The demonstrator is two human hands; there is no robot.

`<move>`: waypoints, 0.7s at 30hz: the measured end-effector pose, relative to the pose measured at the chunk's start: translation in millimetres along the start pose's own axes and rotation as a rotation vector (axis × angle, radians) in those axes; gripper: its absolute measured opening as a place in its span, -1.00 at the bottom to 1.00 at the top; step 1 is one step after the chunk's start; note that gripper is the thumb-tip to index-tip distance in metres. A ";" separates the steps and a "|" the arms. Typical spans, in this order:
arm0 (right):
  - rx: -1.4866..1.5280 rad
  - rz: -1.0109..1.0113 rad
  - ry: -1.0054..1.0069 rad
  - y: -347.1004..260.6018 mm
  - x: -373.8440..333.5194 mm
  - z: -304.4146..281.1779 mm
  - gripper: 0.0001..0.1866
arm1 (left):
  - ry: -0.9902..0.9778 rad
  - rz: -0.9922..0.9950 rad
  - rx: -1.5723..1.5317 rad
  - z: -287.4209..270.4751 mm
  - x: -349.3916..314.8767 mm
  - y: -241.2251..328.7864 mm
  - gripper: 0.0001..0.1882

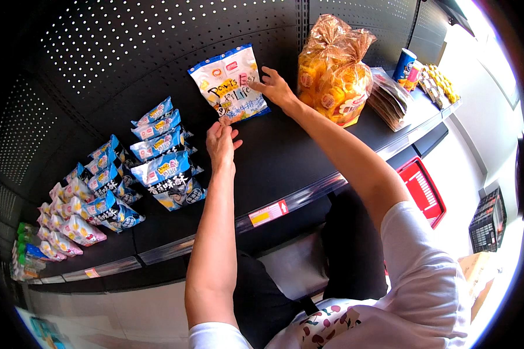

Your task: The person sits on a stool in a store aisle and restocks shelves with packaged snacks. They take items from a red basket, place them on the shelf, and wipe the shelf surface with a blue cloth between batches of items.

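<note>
Black shelf (268, 166) with pink packets (82, 230), blue bags (170, 181), bagged yellow snacks (337, 93), flat packs (388, 100)

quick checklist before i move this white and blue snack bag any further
1. White-and-blue snack bag front facing out: ok.
2. Right hand at the bag's right edge: ok.
3. Left hand at its lower left corner: ok; how firmly it holds: cannot tell.
4. Bag apart from the blue snack bags on its left: ok.
5. Right wrist free of the clear packaging with yellow contents: cannot tell, they look very close.
6. Bag's base resting fully on the black shelf: cannot tell.
</note>
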State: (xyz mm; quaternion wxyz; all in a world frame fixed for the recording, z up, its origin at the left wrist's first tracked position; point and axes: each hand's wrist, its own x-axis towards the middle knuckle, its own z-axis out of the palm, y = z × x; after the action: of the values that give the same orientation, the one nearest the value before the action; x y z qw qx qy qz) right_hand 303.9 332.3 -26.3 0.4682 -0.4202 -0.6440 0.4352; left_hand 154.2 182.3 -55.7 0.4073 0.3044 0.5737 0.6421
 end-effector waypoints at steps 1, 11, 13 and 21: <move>0.008 -0.021 0.036 1.9 5.6 2.0 0.07 | -0.004 0.004 -0.002 1.8 -1.0 1.3 -0.41; -0.045 -0.228 -0.001 4.4 -1.8 0.1 -0.67 | 0.084 0.078 -0.006 -4.8 1.3 -3.5 -0.33; 0.089 -0.255 -0.023 11.8 -4.6 -6.0 -0.73 | 0.071 0.097 -0.014 -1.8 2.9 -4.5 -0.35; 0.360 -0.255 -0.015 -20.9 -80.2 -12.1 -0.85 | 0.152 0.158 -0.039 -21.2 8.5 -11.0 -0.57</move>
State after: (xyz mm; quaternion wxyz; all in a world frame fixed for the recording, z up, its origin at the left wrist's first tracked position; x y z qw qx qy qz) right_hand 329.5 252.6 -23.1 0.5820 -0.2417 -0.6075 0.4836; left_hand 133.8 179.5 -70.5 0.3167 0.2910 0.5645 0.7045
